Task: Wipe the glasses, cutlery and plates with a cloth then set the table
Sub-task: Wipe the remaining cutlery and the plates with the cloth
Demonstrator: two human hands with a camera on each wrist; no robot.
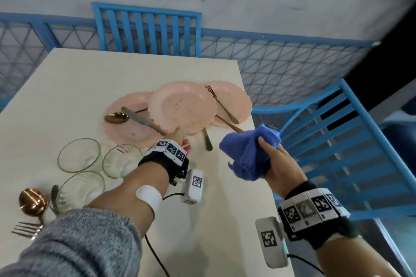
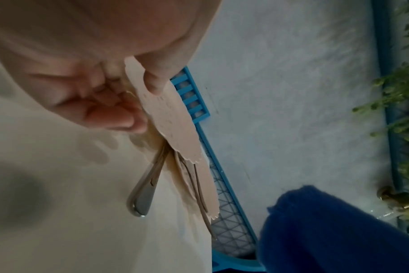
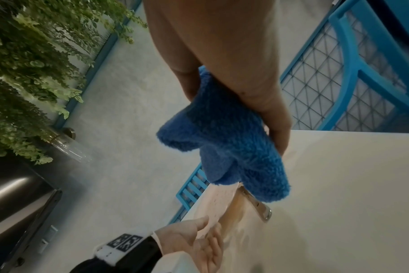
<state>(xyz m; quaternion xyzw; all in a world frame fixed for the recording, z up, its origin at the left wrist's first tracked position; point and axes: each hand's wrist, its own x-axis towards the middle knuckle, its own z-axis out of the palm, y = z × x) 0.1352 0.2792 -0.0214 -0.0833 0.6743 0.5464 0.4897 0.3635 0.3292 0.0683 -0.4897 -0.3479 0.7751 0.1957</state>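
Three scalloped pink plates lie overlapping on the white table [image 1: 78,87]. My left hand [image 1: 180,138] pinches the near rim of the top plate [image 1: 182,108], thumb above and fingers beneath; in the left wrist view this plate [image 2: 171,120] tilts up off the plates below. My right hand [image 1: 270,155] holds a bunched blue cloth [image 1: 247,153] in the air, right of the plates and above the table edge. A spoon [image 1: 116,117] and a knife [image 1: 141,120] rest on the left plate [image 1: 126,128]. A fork [image 1: 221,104] lies on the right plate [image 1: 234,101]. Three clear glasses [image 1: 78,155] stand at the near left.
A copper spoon [image 1: 32,200] and a fork [image 1: 24,229] lie at the table's near left corner. A knife handle [image 1: 208,141] pokes out under the plates. Blue chairs stand at the far end [image 1: 148,29] and the right side [image 1: 349,141], with a mesh railing [image 1: 281,67] behind.
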